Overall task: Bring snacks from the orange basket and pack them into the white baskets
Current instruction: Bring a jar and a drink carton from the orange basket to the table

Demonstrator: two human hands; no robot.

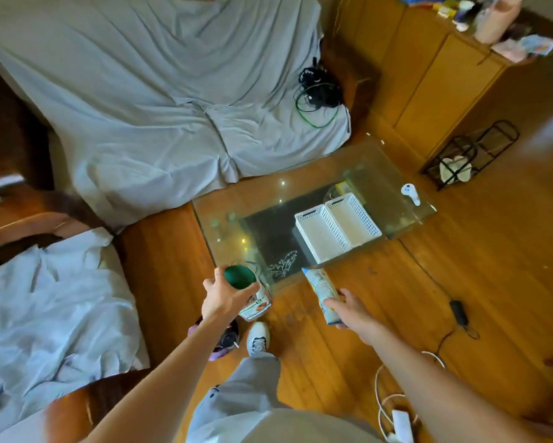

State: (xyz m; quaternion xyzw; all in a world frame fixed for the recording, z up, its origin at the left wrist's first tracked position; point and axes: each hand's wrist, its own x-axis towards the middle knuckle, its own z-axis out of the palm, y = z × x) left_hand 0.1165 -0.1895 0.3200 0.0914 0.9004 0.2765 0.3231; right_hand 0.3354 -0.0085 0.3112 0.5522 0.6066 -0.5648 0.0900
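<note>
Left hand at lower centre of frame, grip clenched round the top of a white cylindrical snack canister with a green lid; fingers wrap just below the lid, the lid shows above the knuckles, and the printed body hangs down and right of the palm. Right hand lower centre-right, grip grasping a tall blue-and-white snack tube; fingers hold its lower end, and the rest of the tube sticks out up and left of the hand toward the desk edge. Both snacks are in the air over the wooden floor, just short of the glass-topped desk. Two white perforated plastic baskets sit side by side, touching, on the desk at centre-right of frame, well apart from both hands. A white controller lies on the desk's far right corner. A grey sheet-covered sofa fills upper left. A white sneaker shows below the left hand.
</note>
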